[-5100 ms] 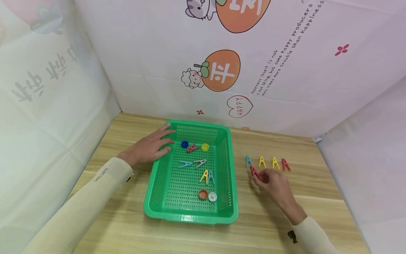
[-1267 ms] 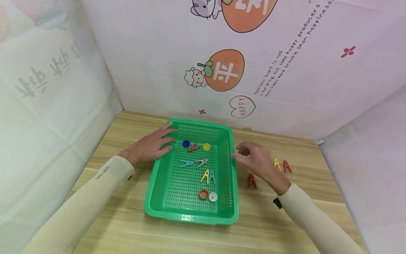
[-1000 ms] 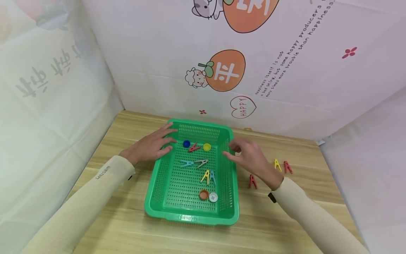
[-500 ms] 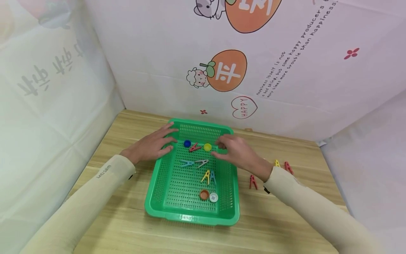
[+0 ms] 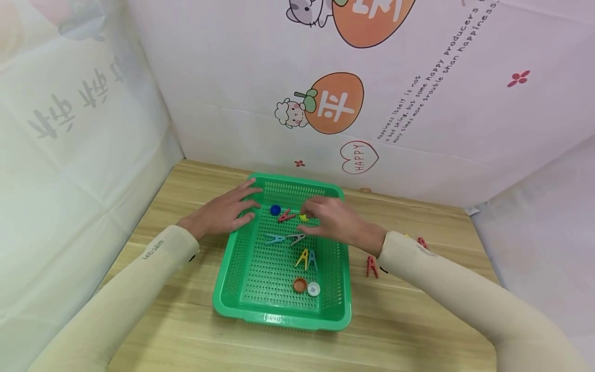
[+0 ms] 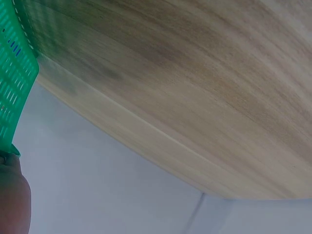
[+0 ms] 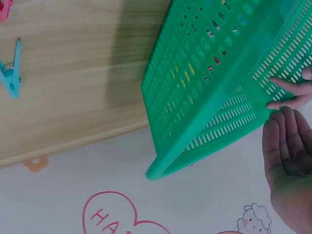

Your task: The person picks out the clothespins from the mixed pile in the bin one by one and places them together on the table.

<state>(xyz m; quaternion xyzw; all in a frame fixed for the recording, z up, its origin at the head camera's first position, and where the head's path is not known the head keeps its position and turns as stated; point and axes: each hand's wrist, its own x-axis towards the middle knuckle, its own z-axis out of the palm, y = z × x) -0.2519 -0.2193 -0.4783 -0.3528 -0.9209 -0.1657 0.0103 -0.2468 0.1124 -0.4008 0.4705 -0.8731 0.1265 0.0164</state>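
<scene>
My left hand rests on the left rim of a green plastic basket, its fingers spread over the edge. Inside the basket, my right hand hovers with loosely bent fingers and holds nothing visible. Its fingertips partly cover a yellow bottle cap; contact is unclear. Close by lie a blue cap, a red clothespin and a grey clothespin. The right wrist view shows the right hand with its palm visible beside the basket.
Also in the basket are a light-blue clothespin, a yellow one, another blue one, a brown cap and a white cap. Right of it, red clothespins and a blue one lie on the wooden table.
Earlier my right hand held a red clothespin on the table; it has let go and moved left over the basket's right rim to the yellow cap. My left hand has stayed put.
</scene>
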